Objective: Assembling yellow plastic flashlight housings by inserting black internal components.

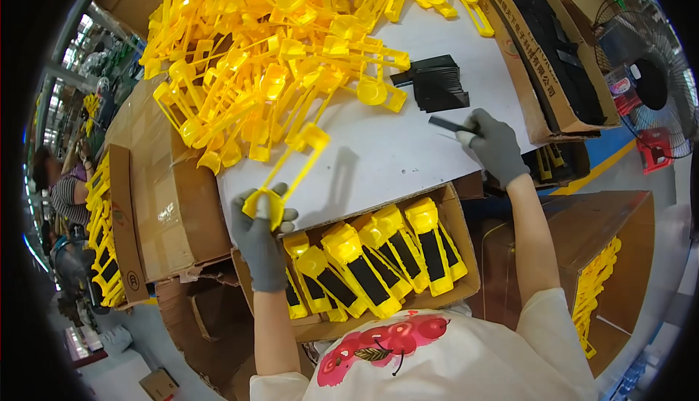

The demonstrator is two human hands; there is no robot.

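Observation:
My left hand (262,244), in a grey glove, is closed on the rounded end of a yellow plastic frame (313,137). The frame's long open part tilts up over the white tabletop (393,160). Between the fingers of my gloved right hand (497,146) is a thin black strip (447,123), held by one end. Just beyond it lies a fanned stack of black strips (440,84). Close to my body, a cardboard box (466,255) holds several yellow frames with black strips set in them (370,282).
A big heap of yellow frames (269,59) covers the table's far left. At the far right stands a long carton (520,59) of black pieces, with a fan (648,84) beyond. Lower right, another carton (553,255) holds yellow parts. A person (67,186) sits at far left.

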